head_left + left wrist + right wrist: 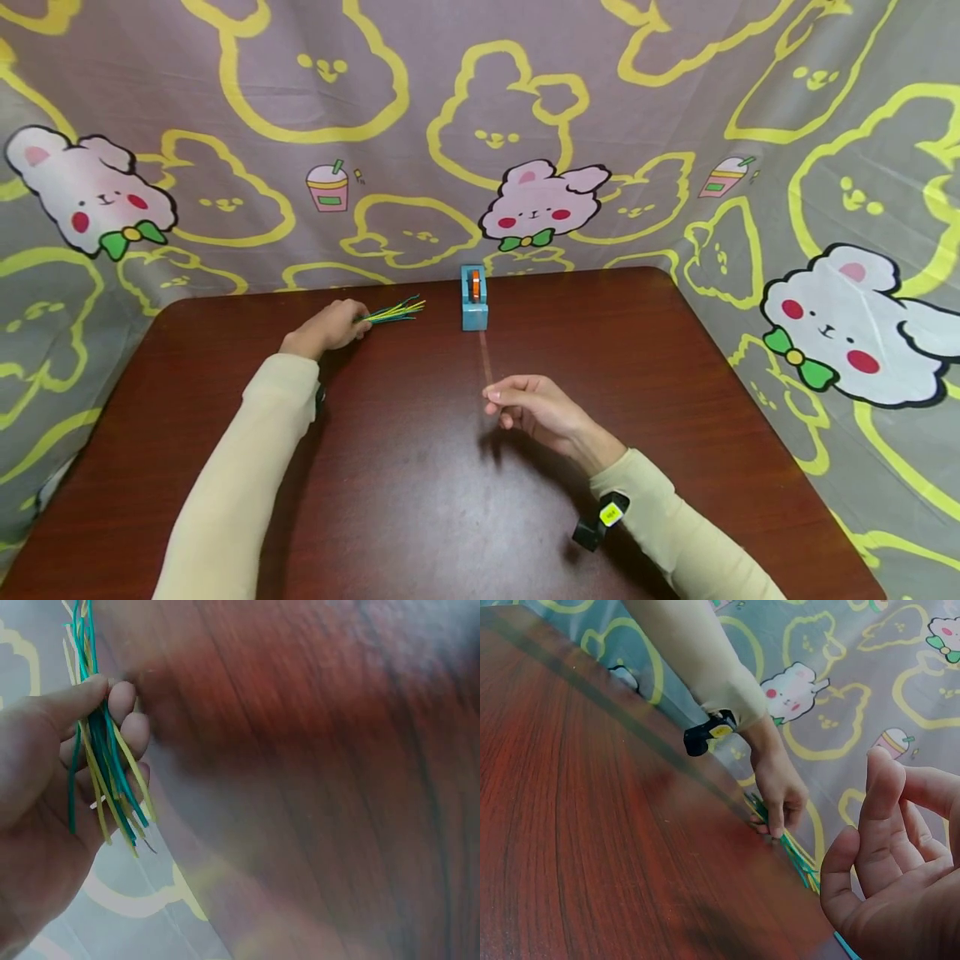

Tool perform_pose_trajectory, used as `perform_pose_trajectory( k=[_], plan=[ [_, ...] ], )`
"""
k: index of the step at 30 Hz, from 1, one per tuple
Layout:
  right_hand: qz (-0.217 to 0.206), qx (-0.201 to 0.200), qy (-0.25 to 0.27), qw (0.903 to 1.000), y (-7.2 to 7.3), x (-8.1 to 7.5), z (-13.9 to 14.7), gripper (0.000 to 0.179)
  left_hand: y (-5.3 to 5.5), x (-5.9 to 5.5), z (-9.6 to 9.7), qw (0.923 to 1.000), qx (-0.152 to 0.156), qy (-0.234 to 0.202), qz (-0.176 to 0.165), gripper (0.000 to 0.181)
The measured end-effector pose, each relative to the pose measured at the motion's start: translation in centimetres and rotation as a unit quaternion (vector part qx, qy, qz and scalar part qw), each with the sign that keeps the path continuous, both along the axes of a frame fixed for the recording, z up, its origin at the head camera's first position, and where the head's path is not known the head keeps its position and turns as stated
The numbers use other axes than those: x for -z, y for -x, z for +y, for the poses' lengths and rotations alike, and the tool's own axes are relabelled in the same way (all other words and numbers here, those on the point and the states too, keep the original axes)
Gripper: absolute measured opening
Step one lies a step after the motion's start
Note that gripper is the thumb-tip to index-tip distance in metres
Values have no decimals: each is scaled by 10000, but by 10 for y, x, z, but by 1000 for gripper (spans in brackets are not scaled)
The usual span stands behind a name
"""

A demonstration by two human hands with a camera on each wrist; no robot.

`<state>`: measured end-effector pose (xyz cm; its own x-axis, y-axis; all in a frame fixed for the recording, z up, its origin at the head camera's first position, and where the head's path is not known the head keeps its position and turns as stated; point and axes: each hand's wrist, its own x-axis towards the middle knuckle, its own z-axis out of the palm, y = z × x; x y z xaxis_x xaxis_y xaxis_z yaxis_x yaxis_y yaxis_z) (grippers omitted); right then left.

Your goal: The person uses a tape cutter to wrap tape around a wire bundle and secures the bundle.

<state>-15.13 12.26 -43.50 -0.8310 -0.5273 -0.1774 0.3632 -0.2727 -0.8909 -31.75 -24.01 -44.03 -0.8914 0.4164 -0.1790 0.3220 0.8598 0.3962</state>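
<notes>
In the head view my left hand (337,323) pinches a loose bundle of thin green and yellow wires (396,313) near the table's back edge. The left wrist view shows these wires (112,776) between thumb and fingers, their ends spread over the palm. A light blue tape dispenser (474,317) with an orange core stands at the back middle. From its front a narrow strip of clear tape (486,358) stretches toward me, its end pinched between thumb and index finger of my right hand (543,410). In the right wrist view the strip does not show at the fingertips.
The dark red-brown table (405,517) has rounded back corners. A grey curtain (420,175) printed with rabbits hangs close behind it and along both sides. A black device with a yellow label (611,508) is strapped to the right wrist.
</notes>
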Motion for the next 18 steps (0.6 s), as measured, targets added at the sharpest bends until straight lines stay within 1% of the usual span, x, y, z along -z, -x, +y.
perform_pose_trajectory(
  k=[3,6,9,14,18],
  plan=[
    [25,-4,-22,10000,1,1,0,24,-2,-2,-2,9998,16,-189,-49,18],
    [24,-18,-30,10000,1,1,0,25,-3,-1,-4,9995,-1,-304,18,19],
    [21,-24,-21,10000,0,1,0,25,-5,2,-5,9989,-8,-431,158,18],
    [-35,3,-7,10000,0,-1,-1,20,-9,8,-7,9973,-91,-620,371,23],
    [-86,55,-27,9999,0,-3,-3,15,-13,10,-9,9968,-103,-651,461,27]
  ],
)
